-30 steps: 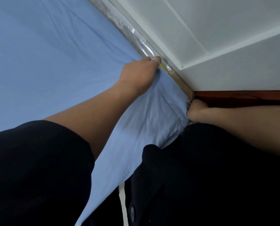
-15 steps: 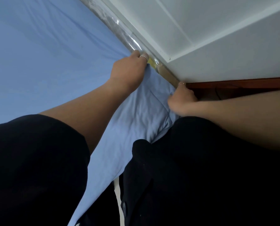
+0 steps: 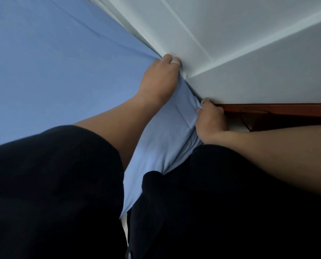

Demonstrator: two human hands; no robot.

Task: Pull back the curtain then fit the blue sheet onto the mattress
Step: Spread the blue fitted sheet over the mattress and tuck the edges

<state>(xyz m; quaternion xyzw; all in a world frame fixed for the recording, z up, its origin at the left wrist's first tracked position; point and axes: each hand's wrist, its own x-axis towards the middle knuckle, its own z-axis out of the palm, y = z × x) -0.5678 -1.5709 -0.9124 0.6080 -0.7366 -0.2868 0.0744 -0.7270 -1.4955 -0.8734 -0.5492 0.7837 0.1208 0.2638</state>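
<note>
The blue sheet (image 3: 53, 71) covers the mattress across the left of the view and drapes over its near corner. My left hand (image 3: 161, 75), with a ring on one finger, grips the sheet's edge at the mattress corner, tight against the white wall. My right hand (image 3: 210, 120) grips the bunched sheet on the side of the corner, just below the wall. The mattress itself is hidden under the sheet. No curtain is in view.
A white panelled wall (image 3: 230, 34) runs along the mattress edge and meets a second wall (image 3: 268, 81) at the corner. A dark red wooden ledge (image 3: 277, 109) with a thin black cable (image 3: 244, 120) lies right of my right hand. Dark clothing fills the lower view.
Both hands have drawn the sheet up to the wall corner. The clear plastic strip and mattress edge seen earlier are now covered. My right hand rose from below the corner to its side.
</note>
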